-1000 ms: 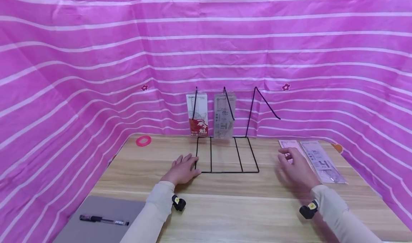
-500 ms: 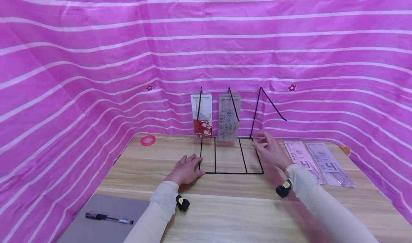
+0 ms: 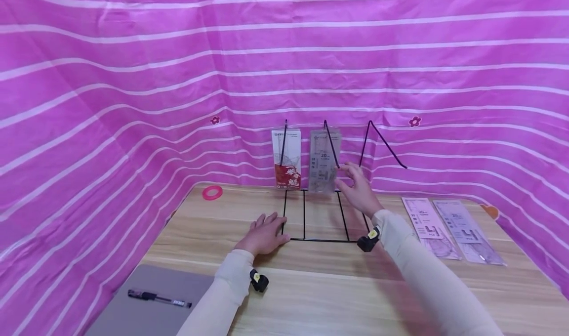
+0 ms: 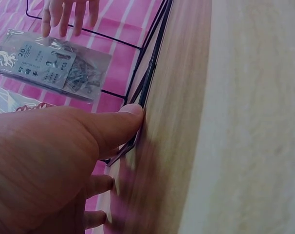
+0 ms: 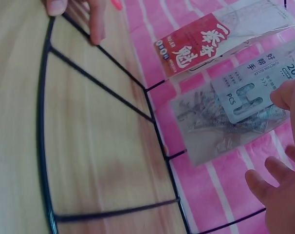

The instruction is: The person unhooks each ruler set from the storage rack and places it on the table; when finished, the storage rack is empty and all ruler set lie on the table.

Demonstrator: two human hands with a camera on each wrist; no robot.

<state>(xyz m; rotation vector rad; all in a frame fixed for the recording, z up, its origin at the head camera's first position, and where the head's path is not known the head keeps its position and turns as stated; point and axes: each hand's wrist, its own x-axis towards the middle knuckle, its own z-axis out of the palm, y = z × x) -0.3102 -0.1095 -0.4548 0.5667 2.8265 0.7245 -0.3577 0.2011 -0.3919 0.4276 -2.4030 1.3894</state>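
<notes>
A black wire display rack [image 3: 324,240] stands on the wooden table with three raised hooks. My left hand [image 3: 263,233] rests at its front left corner, thumb and fingertips pressing the base wires. From the left hook hangs a red and white packet [image 3: 288,177]. The middle hook carries a clear packet with a grey label [image 3: 324,160], marked 20 cm, with small loose parts [image 5: 201,117] inside. My right hand [image 3: 359,190] is raised at this packet's right edge, fingers spread. Its thumb overlaps the packet in the right wrist view. The right hook [image 3: 388,146] bears nothing.
A pink packet [image 3: 431,227] and a lilac packet [image 3: 467,232] lie flat at the table's right. A pink ring [image 3: 212,192] lies at the back left. A pen [image 3: 160,299] rests on a grey mat [image 3: 146,321]. Striped pink cloth [image 3: 249,94] surrounds the table.
My right hand has moved left and up from above the flat packets to the grey-label packet. My left hand stays at the rack's corner. The head view has shifted slightly right to left.
</notes>
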